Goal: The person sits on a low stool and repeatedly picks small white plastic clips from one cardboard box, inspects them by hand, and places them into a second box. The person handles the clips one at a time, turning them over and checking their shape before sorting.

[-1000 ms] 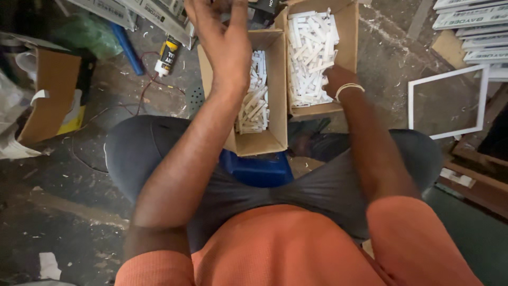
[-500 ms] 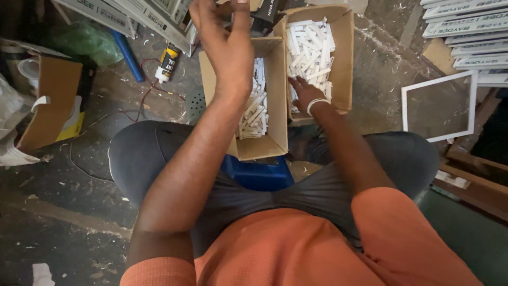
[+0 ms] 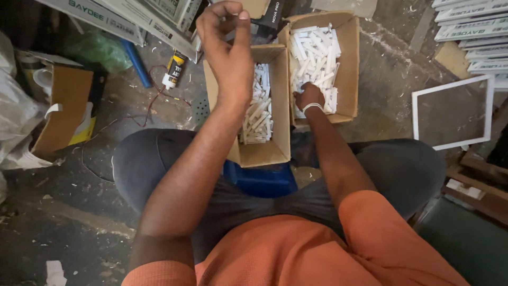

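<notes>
My left hand [image 3: 228, 50] is raised above the near cardboard box [image 3: 264, 153], which holds several short white plastic pieces [image 3: 256, 114]. Its thumb and fingertips are pinched together, and I see nothing between them. My right hand [image 3: 309, 98], with a white band at the wrist, reaches into the far cardboard box [image 3: 349, 69]. Its fingers are curled down among the white plastic pieces [image 3: 315, 47] there and are hidden by them. Both boxes stand on the floor in front of my knees.
A blue container [image 3: 259, 181] sits between my legs. A sealant tube [image 3: 172, 71] and a blue pipe [image 3: 136, 63] lie at the left, beside an open cardboard box [image 3: 63, 111]. A white rectangular frame [image 3: 450, 114] lies at the right, with stacked white profiles [image 3: 471, 32] beyond it.
My right hand has moved left from the far box's near edge into its white pieces. My left hand has stayed raised, with its fingers closing into a pinch.
</notes>
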Demonstrator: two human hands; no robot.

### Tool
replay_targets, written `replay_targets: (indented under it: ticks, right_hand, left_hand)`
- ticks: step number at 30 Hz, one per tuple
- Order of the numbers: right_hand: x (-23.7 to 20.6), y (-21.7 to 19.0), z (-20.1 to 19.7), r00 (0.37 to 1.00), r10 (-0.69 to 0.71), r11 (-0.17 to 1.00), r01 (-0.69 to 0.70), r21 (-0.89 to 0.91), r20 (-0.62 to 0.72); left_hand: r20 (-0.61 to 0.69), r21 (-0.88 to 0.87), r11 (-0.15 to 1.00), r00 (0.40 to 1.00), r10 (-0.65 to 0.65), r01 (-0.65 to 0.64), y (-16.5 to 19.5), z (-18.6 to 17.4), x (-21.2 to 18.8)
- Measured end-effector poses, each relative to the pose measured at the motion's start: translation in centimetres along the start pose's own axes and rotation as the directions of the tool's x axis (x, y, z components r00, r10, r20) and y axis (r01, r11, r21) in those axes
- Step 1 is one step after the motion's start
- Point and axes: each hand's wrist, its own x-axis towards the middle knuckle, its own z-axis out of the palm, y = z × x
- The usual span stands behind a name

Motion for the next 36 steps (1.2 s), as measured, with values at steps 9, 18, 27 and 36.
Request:
replay_targets:
  ticks: [9,18,27,36]
  right_hand:
    - [0.3,0.0,-1.3,0.96,-0.203,0.967,0.228,-0.114,0.194]
    - [1.0,0.1,-4.8,0.907,-0.152,0.982,0.092,0.166,0.393]
    - [0.8,-1.0,-15.8,0.769,-0.639,0.765,0.638,-0.092,0.012]
    - [-4.3,0.7,-13.4,0.727,-0.672,0.702,0.686,0.191,-0.139]
  left_hand:
    - [0.032,0.035,0.999,0.999,-0.008,0.007,0.2,0.7,-0.3]
    - [0.017,0.03,1.0,1.0,-0.005,0.005,0.8,-0.1,0.8]
    - [0.313,-0.074,0.997,0.948,0.054,-0.032,2.2,2.3,0.4]
    - [0.651,0.419,0.899,0.732,-0.202,-0.124,1.1,2.3,-6.0]
